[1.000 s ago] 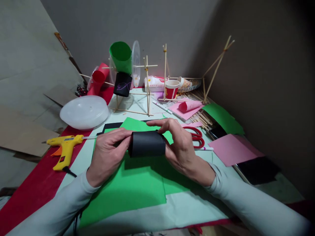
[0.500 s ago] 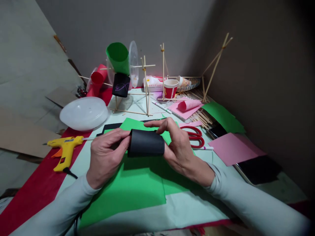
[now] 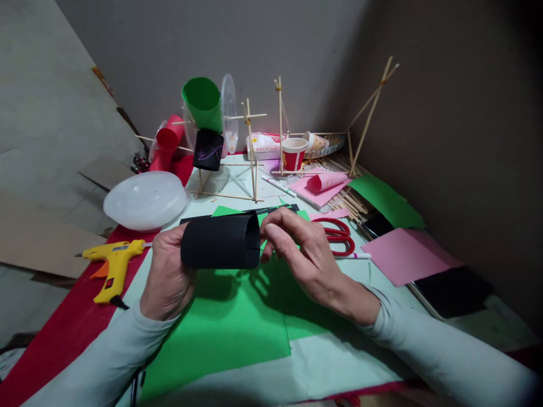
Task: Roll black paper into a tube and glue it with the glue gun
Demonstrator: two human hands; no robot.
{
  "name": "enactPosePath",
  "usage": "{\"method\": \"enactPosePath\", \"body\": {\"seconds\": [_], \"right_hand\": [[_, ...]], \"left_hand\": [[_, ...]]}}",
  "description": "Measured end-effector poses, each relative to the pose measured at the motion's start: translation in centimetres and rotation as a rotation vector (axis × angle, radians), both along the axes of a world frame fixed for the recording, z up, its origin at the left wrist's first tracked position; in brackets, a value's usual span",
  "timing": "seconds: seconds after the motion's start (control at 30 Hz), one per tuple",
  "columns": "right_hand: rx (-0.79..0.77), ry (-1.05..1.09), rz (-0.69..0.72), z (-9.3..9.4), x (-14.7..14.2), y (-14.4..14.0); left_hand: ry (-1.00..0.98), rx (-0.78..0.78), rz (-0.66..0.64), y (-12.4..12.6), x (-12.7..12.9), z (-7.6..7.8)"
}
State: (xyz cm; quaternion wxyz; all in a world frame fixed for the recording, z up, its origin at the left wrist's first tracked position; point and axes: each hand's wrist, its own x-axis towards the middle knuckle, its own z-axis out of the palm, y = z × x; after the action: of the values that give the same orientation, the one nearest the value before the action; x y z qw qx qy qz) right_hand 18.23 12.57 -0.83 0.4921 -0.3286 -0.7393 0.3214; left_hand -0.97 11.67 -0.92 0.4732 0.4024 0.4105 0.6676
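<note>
- Left hand (image 3: pixel 167 277) wrapped around the left end of a black paper tube (image 3: pixel 219 241), fingers behind it, thumb side toward the camera; a firm hold.
- Right hand (image 3: pixel 299 254) at the tube's open right end, fingertips (image 3: pixel 271 230) curled and pinching the rim there.
- Black paper tube lying sideways, raised above the large green sheet (image 3: pixel 224 322), its shadow falling on the green just under it.
- Yellow glue gun (image 3: pixel 111 261) left of the green sheet, resting on the red strip (image 3: pixel 55 333) with its nozzle toward the left.
- White dome lid (image 3: pixel 145 199) beyond the glue gun, farther from the green sheet's near edge.
- Red-handled scissors (image 3: pixel 339 236) just right of the green sheet, close behind the right hand.
- Pink sheet (image 3: pixel 407 255) further right of the green sheet, well apart from the hands.
- Stick frame (image 3: pixel 250 150) behind the green sheet, carrying a green paper cup (image 3: pixel 202 103), a red one (image 3: pixel 166 141) and a black one (image 3: pixel 207 150).
- Red-and-white paper cup (image 3: pixel 293 153) behind the green sheet too, right of the stick frame.
- Rolled pink paper (image 3: pixel 326 181) on another pink sheet, back-right of the green sheet.
</note>
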Motion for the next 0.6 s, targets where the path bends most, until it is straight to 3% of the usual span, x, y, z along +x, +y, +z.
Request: {"method": "enactPosePath", "body": {"seconds": [0.13, 0.27, 0.43, 0.6], "right_hand": [[-0.007, 0.115, 0.011, -0.2, 0.0, 0.1], [0.249, 0.045, -0.088, -0.6, 0.0, 0.6], [0.588, -0.181, -0.138, -0.3, 0.6, 1.1], [0.615, -0.317, 0.001, 0.7, 1.4, 1.7]], "left_hand": [[-0.134, -0.118, 0.044, 0.2, 0.2, 0.0], [-0.164, -0.258, 0.038, 0.5, 0.0, 0.1], [-0.194, -0.440, -0.082, 0.4, 0.0, 0.7], [-0.186, -0.566, -0.256, 0.1, -0.1, 0.7]]}}
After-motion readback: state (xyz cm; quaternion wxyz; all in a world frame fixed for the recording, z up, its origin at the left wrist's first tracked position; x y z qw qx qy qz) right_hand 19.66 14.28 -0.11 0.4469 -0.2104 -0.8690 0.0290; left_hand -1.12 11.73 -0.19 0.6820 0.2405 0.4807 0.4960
